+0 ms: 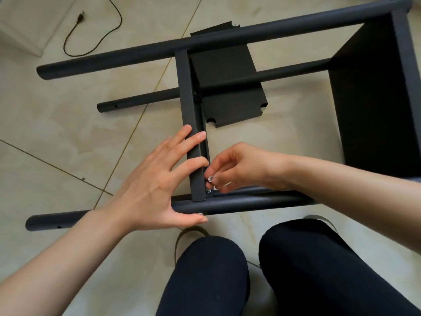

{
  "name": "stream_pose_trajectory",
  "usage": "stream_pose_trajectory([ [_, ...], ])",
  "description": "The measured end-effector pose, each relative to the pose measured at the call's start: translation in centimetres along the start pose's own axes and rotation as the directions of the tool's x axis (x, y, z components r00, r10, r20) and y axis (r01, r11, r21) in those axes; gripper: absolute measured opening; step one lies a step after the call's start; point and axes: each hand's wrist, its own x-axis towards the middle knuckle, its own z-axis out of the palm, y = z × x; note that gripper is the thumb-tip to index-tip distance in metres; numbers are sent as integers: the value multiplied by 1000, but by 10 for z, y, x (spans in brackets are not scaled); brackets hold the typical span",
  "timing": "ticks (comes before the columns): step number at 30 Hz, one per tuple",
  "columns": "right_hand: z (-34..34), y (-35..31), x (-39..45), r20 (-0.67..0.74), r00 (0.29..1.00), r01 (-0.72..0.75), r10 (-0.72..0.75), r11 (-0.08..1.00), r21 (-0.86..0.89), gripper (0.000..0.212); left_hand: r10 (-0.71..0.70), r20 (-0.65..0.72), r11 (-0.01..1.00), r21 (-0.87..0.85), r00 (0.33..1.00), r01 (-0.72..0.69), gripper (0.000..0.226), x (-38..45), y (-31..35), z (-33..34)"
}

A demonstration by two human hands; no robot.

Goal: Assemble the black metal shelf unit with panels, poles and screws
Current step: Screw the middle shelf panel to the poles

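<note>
The black shelf unit lies on its side on the tiled floor. Its near pole (pixel 239 205) runs left to right below my hands, and the far pole (pixel 159 51) runs across the top. A middle panel (pixel 189 110), seen edge-on, spans the two poles. My left hand (pixel 155 179) has its fingers laid over the panel's edge and its thumb pressed on the near pole beside a silver screw head (pixel 200 214). My right hand (pixel 237 169) pinches a small silver screw (pixel 210 179) at the corner where the panel meets the near pole. An end panel (pixel 376 99) is fixed at the right.
A loose black panel (pixel 227 87) lies flat on the floor under the frame, crossed by a lower pole (pixel 141 99). A black cable with a plug (pixel 91 30) lies at the back left by a white board (pixel 27 23). My knees (pixel 250 270) are at the bottom.
</note>
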Motion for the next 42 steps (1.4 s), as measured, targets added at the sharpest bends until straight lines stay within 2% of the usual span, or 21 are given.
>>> stream_pose_trajectory([
  [4, 0, -1, 6, 18, 1000, -2, 2, 1000, 1, 20, 4, 5, 1000, -24, 1000, -4, 83, 0, -1, 0],
  [8, -2, 0, 13, 53, 999, -13, 11, 1000, 27, 10, 0, 4, 999, -35, 1000, 0, 81, 0, -2, 0],
  [15, -5, -2, 14, 201, 978, -69, 59, 997, 44, 6, -12, 17, 998, -56, 1000, 13, 83, 0, 0, -1],
  [26, 3, 2, 19, 260, 962, -114, 81, 987, 115, 15, -7, 12, 998, -56, 1000, 8, 82, 1, 1, -2],
  [33, 1, 2, 25, 366, 917, -245, 159, 948, 201, 17, -38, 40, 998, -55, 998, 40, 82, 1, 3, -4],
  [38, 0, 0, 29, 401, 888, -311, 223, 936, 168, 9, -37, 46, 998, -44, 998, 39, 82, 1, 4, -4],
  [42, 0, 1, 28, 415, 873, -342, 255, 928, 149, 11, -38, 50, 998, -44, 998, 40, 82, 2, 4, -4],
])
